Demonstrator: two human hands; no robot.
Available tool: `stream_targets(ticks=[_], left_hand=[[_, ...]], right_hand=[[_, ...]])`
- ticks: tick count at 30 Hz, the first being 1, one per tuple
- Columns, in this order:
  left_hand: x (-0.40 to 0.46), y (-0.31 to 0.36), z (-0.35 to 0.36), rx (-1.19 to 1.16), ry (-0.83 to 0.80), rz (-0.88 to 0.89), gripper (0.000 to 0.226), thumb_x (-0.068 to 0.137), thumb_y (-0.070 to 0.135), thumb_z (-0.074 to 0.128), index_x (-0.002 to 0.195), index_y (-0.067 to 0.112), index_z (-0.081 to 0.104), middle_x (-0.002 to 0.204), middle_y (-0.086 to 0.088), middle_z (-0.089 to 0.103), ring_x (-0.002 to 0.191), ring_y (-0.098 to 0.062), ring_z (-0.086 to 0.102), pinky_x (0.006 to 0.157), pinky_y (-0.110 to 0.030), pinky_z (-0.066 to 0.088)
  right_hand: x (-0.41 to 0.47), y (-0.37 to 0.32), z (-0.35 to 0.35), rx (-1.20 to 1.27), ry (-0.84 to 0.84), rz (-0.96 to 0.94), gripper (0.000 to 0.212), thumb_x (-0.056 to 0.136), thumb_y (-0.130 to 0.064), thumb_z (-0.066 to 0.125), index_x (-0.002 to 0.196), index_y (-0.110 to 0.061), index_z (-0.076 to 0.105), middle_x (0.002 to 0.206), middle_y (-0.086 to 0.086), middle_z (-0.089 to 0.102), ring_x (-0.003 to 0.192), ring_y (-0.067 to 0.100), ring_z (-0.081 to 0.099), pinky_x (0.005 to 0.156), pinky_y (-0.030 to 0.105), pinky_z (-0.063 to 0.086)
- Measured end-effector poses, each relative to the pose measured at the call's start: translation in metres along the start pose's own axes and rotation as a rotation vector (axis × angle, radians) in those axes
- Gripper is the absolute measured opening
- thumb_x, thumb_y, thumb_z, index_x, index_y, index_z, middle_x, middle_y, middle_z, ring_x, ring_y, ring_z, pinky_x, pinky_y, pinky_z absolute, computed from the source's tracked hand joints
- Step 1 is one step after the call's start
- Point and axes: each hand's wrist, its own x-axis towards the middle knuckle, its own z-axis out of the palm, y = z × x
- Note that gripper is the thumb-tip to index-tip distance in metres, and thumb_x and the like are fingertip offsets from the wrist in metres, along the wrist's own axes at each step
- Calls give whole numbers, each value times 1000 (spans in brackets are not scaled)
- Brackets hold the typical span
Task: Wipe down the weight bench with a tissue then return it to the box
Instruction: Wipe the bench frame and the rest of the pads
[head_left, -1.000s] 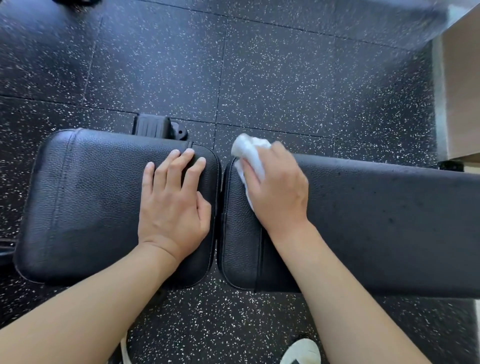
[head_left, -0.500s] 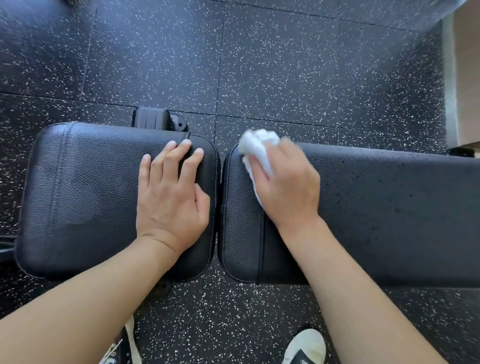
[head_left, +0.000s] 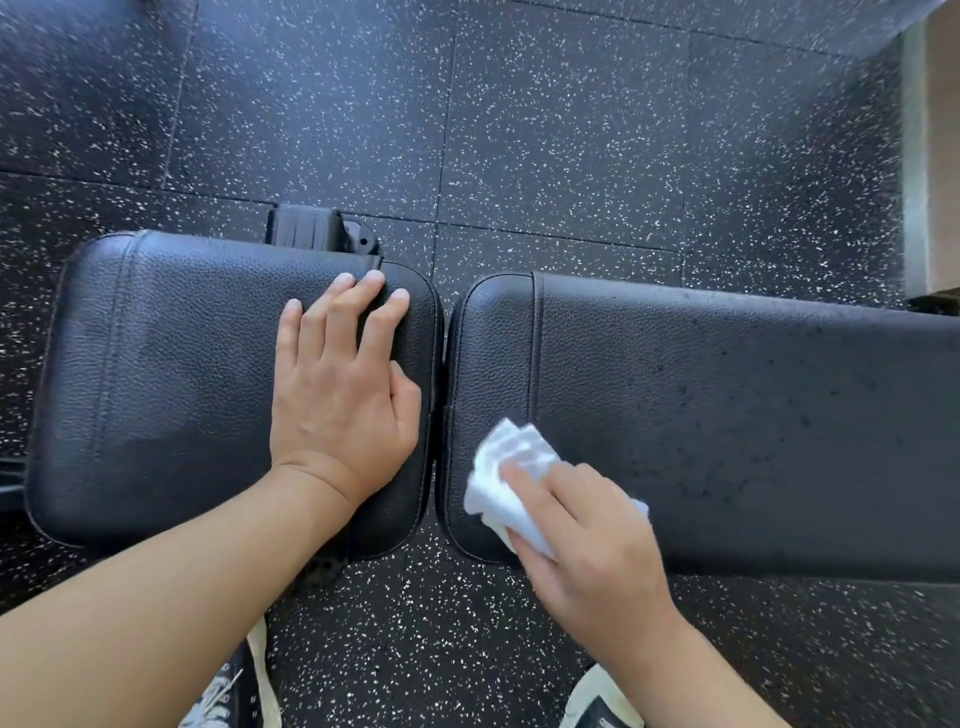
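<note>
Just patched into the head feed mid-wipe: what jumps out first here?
The white tissue stands out most, bunched under the right hand at the near left corner of the long back pad. The left hand lies flat on the seat pad beside the gap. Dark specks dot the back pad further right.

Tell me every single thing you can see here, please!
seat pad: one, black, left side, under the left hand
long pad: one, black, right side, speckled with dark spots
tissue: one, white, crumpled, on the long pad's near left corner
bench bracket: one, black, behind the seat pad
floor: black with white flecks, all around
wall: tan, far right edge
shoes: two, at the bottom edge
left hand: flat on the seat pad
right hand: holds the tissue
</note>
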Motion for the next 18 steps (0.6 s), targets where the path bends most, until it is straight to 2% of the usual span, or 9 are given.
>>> stream_targets(ticks=[3, 5, 7, 10, 13, 16, 18], left_hand=[[0, 0, 0, 0, 0, 1, 58, 89, 23, 48, 146, 12, 54, 155, -12, 48, 149, -36, 39, 126, -60, 20], [0, 1, 1, -1, -2, 1, 58, 89, 23, 48, 146, 12, 54, 156, -12, 47, 149, -36, 38, 127, -60, 20], [0, 0, 1, 3, -1, -1, 58, 89, 23, 48, 146, 12, 53, 156, -12, 47, 149, -36, 38, 127, -59, 20], [0, -1, 3, 12, -4, 5, 59, 89, 24, 46, 147, 12, 52, 156, -12, 46, 150, -36, 38, 127, -60, 19], [0, -2, 3, 24, -12, 7, 60, 89, 25, 45, 147, 12, 50, 157, -13, 44, 150, -37, 36, 127, -60, 19], [0, 0, 4, 10, -12, 0, 59, 88, 23, 46, 145, 11, 50, 157, -13, 44, 151, -37, 36, 126, -61, 19], [0, -1, 3, 1, -6, -1, 58, 87, 22, 47, 143, 11, 50, 157, -13, 45, 150, -38, 36, 126, -61, 20]], right_hand=[[-3, 39, -14, -88, 29, -35, 29, 99, -28, 68, 123, -11, 71, 87, 4, 51, 70, 26, 44, 60, 42, 44], [22, 69, -18, -261, 147, 134, 27, 102, -33, 63, 111, -10, 75, 85, 8, 54, 70, 29, 49, 60, 42, 46], [58, 86, -21, -267, 260, 380, 27, 101, -36, 58, 105, -12, 69, 89, 10, 55, 75, 31, 53, 58, 38, 44], [105, 78, -15, -247, 281, 541, 27, 98, -41, 59, 111, -19, 67, 103, 6, 61, 90, 30, 57, 66, 34, 35], [134, 30, 9, -185, 245, 480, 28, 97, -38, 63, 114, -17, 70, 104, 6, 63, 89, 29, 57, 70, 40, 43], [141, -23, 34, -121, 147, 295, 28, 95, -35, 66, 115, -15, 70, 103, 5, 63, 85, 28, 57, 67, 42, 45], [134, -30, 39, -138, 104, 167, 29, 96, -35, 66, 116, -15, 70, 102, 5, 63, 83, 27, 56, 67, 43, 46]])
